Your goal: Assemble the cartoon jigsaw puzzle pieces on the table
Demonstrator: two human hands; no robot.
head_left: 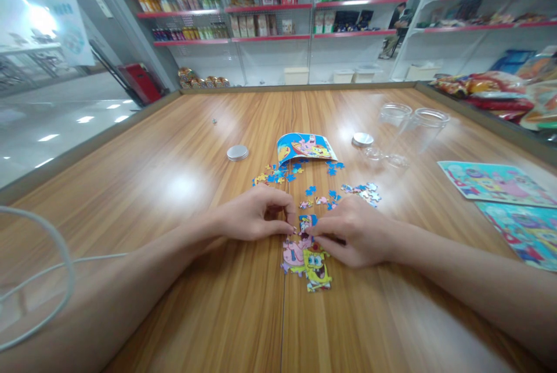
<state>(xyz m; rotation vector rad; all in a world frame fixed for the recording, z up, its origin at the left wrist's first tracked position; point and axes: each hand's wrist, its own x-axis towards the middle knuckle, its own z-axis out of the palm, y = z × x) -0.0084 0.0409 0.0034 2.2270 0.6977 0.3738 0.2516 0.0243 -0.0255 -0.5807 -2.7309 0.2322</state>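
On the wooden table a partly joined jigsaw puzzle (317, 268) shows a yellow sponge character and a pink starfish. At its upper left edge my left hand (256, 210) pinches a small jigsaw piece (295, 230) between thumb and index finger. From the other side my right hand (352, 231) has its fingers curled, with index finger and thumb against the puzzle's upper part. Its exact grip is partly hidden. Beyond the hands lie loose blue and yellow pieces (278, 174) and a pile of pale pieces (369, 192).
A curved picture card (307, 147) stands behind the pieces. Silver lids (237, 153) (362, 140) and clear plastic jars (429, 123) are farther back. Two picture sheets (500, 183) lie at right. A white cable (65, 257) loops at left. Stocked shelves (270, 6) line the back.
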